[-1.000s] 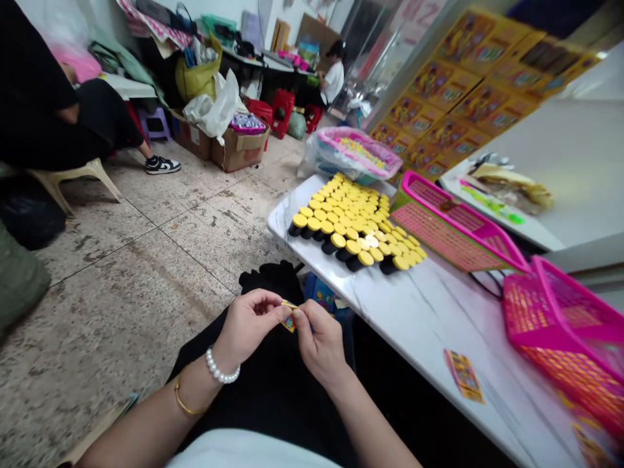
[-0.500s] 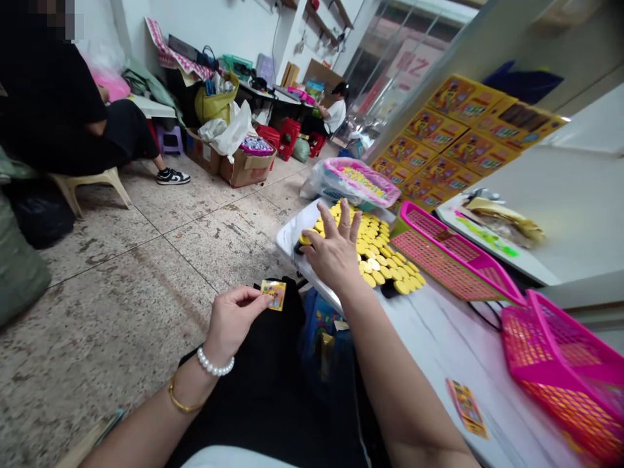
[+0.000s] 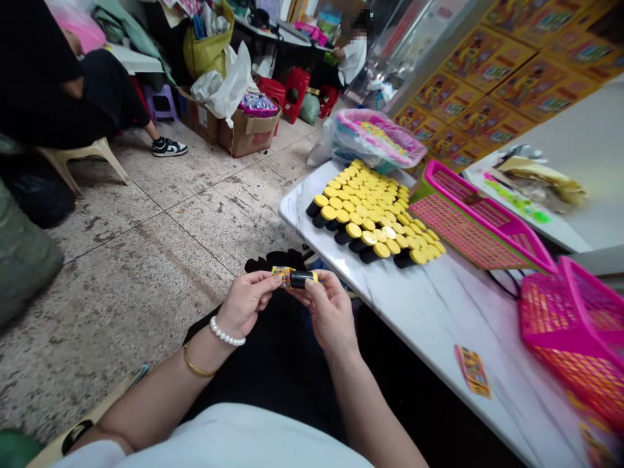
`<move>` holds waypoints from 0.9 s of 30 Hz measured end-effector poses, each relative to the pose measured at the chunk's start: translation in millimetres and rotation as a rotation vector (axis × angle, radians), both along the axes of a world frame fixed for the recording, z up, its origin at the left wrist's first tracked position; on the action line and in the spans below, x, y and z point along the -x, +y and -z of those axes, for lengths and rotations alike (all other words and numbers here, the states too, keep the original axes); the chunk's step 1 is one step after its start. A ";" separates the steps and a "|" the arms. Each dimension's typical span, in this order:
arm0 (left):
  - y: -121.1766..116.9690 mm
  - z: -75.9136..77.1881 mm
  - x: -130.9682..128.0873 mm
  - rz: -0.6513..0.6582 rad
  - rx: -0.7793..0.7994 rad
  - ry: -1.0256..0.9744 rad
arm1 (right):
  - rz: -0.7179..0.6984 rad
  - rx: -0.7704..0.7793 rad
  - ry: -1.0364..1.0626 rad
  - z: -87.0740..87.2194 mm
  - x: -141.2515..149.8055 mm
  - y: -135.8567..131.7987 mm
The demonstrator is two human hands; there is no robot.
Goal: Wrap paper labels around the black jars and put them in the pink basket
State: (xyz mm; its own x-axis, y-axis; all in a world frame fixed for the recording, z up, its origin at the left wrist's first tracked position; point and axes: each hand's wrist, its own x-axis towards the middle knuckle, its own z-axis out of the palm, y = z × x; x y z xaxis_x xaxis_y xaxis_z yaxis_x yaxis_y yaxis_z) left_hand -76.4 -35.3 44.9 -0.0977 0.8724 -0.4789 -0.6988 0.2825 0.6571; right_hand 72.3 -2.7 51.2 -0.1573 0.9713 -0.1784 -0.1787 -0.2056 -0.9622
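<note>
Standing near the front edge of the marbled table (image 3: 404, 305), the outermost yellow-capped containers (image 3: 353, 231) could topple if brushed in passing; in mid-air, the held container (image 3: 301, 280) could crease the printed wrapper (image 3: 281, 276) if pushed against it askew. Counted: one table, two pink baskets (image 3: 465, 235) along its far edge, capped containers too crowded to number, one held container, one wrapper. Beyond the front edge, over the lap (image 3: 273, 364), the right hand (image 3: 334, 309) pinches the container's capped end; the left hand (image 3: 244, 303) holds the wrapper narrowly at the opposite end.
</note>
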 end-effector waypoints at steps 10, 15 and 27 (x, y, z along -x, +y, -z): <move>0.5 7.9 0.5 -0.118 -0.049 0.263 | 0.034 -0.138 -0.175 -2.0 -7.7 -2.1; -1.3 12.0 3.6 -0.112 -0.056 0.277 | 0.067 -0.129 -0.191 6.2 -11.0 -2.4; -8.9 27.6 -15.6 0.128 -0.172 0.682 | 0.007 -0.230 -0.409 28.0 -22.8 -25.7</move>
